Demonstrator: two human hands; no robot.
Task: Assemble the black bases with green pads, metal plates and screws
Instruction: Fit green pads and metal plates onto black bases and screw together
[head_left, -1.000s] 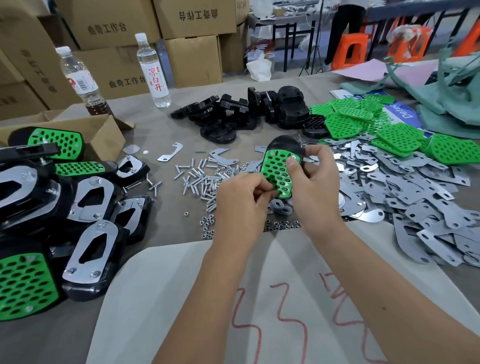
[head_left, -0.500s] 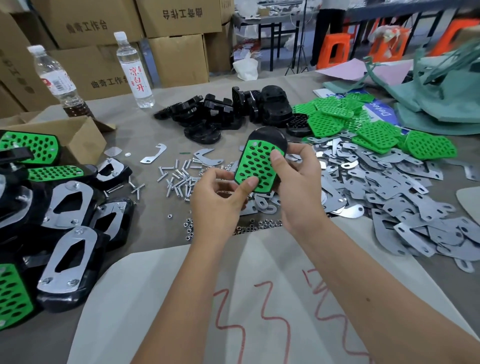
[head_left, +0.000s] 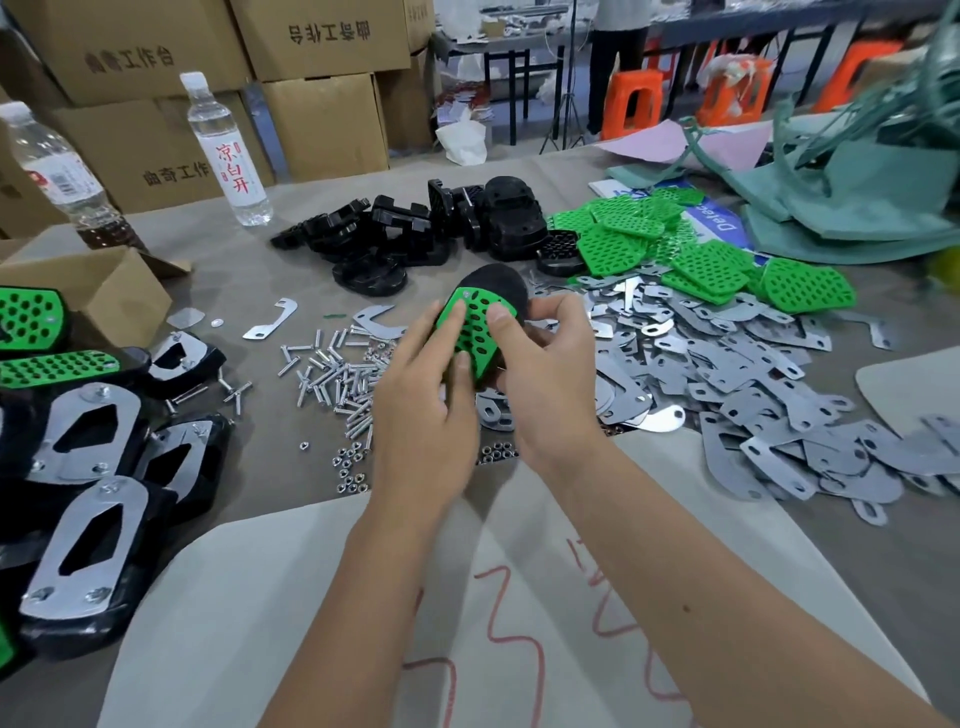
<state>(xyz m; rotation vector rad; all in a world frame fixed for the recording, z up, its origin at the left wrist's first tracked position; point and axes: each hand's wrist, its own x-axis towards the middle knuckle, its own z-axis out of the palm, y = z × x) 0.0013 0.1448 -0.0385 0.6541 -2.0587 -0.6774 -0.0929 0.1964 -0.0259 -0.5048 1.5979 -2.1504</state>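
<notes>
Black base (head_left: 500, 285) with a green pad (head_left: 475, 332) laid on its face is held above the worktop (head_left: 249, 291), over the loose screws (head_left: 332, 371) and nuts (head_left: 349, 467). Right hand (head_left: 545, 384) grips the piece from its right side, thumb on the pad. Left hand (head_left: 421, 410) rests straight fingers flat on the pad — pressing, not curled round it. Metal plates (head_left: 727, 374) lie heaped to the right, spare green pads (head_left: 691, 249) behind them, unassembled black bases (head_left: 415, 228) beyond. Finished units (head_left: 88, 467) are stacked at left — near a cardboard box (head_left: 98, 291) and two bottles (head_left: 228, 150).
</notes>
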